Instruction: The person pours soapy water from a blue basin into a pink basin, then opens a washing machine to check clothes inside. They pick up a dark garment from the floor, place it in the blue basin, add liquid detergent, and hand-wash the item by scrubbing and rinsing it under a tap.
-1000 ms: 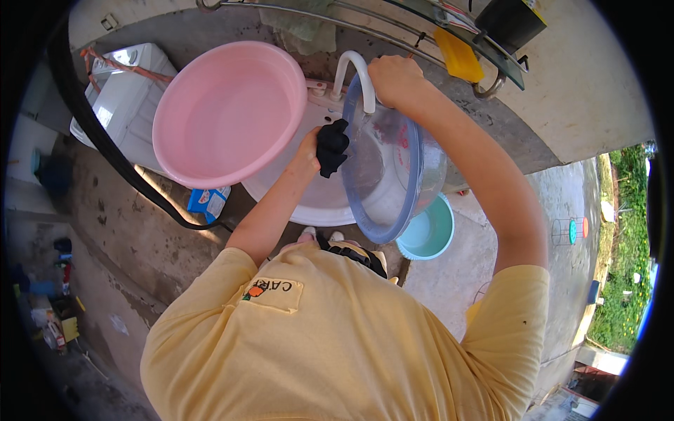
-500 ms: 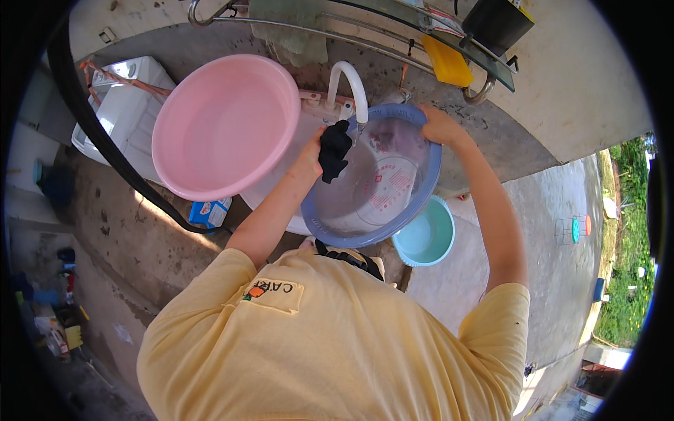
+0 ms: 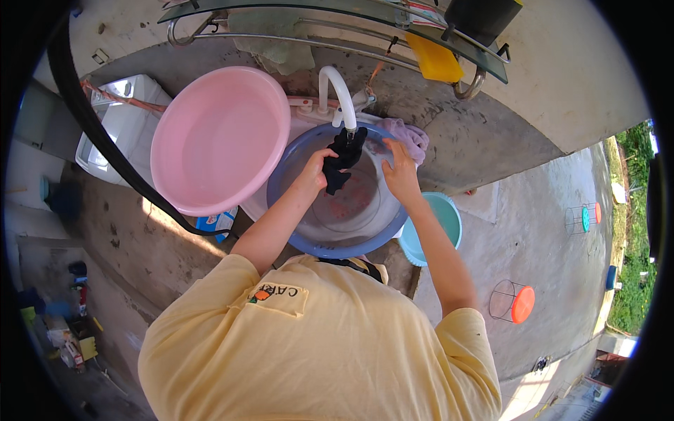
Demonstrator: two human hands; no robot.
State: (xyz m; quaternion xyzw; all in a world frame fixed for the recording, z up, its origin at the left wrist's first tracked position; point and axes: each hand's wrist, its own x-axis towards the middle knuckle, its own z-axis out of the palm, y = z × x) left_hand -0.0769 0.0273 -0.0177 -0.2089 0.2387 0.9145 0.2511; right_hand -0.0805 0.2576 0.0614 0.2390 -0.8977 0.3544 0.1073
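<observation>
My left hand (image 3: 319, 170) is closed on a crumpled black cloth (image 3: 337, 181), whose kind I cannot make out. The cloth hangs over the blue basin (image 3: 277, 223), right below the spout of the white faucet (image 3: 338, 88). My right hand (image 3: 401, 172) is over the basin's right side, fingers apart and holding nothing, a short way from the cloth. Inside the basin the pale bottom shows a faint reddish print. Behind its right rim lies a bunched purple cloth (image 3: 408, 139).
A large pink basin (image 3: 160, 193) stands left of the blue one, beside a white appliance (image 3: 116, 144). A turquoise basin (image 3: 455, 228) sits lower right. Above hangs a glass shelf with a metal rail (image 3: 330, 48). An orange-topped stool (image 3: 521, 304) stands on the floor to the right.
My right hand has let go of the blue basin's rim and moved left toward the black cloth. The basin looks shifted left and less tilted; the purple cloth behind it now shows.
</observation>
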